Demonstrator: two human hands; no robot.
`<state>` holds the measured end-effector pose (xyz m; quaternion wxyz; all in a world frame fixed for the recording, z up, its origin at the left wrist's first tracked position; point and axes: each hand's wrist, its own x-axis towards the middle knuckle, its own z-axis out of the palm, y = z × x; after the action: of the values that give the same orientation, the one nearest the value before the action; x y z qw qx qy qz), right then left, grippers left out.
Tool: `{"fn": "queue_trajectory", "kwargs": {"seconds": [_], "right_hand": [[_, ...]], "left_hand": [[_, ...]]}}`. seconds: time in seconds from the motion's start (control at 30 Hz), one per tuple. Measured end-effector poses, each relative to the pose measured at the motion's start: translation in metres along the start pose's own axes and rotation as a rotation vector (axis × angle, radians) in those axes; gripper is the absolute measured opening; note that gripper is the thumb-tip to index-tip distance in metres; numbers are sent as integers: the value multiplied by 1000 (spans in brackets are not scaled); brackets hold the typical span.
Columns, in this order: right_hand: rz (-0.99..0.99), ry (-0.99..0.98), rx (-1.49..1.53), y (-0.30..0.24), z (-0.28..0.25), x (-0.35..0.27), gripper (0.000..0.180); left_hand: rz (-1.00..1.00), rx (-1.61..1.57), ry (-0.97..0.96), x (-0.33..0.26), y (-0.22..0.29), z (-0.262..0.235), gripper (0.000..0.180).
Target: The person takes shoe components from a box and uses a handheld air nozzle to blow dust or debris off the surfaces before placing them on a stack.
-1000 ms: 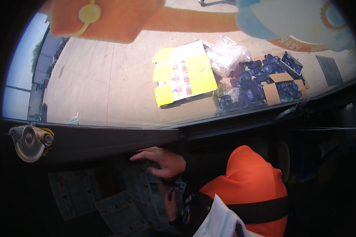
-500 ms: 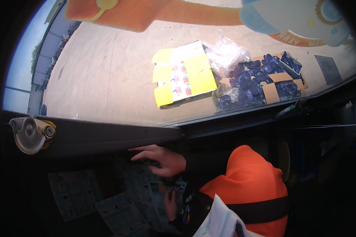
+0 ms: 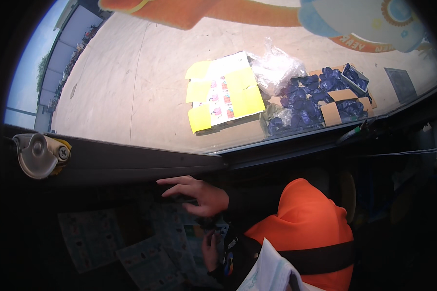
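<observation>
Dark ledge (image 3: 131, 162) blocks hands ahead; printed sheets (image 3: 145, 247) crowd shadowed space below table (image 3: 131, 87).

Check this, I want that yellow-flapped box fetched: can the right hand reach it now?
Probably not. The right hand is spread over printed sheets in the dark space below, and a dark ledge stands between it and the yellow-flapped box farther off.
</observation>
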<state>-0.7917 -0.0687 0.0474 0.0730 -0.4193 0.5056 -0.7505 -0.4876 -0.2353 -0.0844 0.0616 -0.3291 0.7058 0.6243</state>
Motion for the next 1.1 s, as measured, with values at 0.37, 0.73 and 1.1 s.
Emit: {"fn": "queue_trajectory", "kwargs": {"seconds": [0.37,0.73,1.1], "right_hand": [[-57,-12,-19,12,2,-3,58],[-77,14,-33,7,2,-2,54],[-64,-1,-48,10,3,-2,54]], "left_hand": [[-51,-116,63,-5,27,18,33],[-20,47,-5,-1,41,17,32],[-29,33,2,1,47,21,32]]}}
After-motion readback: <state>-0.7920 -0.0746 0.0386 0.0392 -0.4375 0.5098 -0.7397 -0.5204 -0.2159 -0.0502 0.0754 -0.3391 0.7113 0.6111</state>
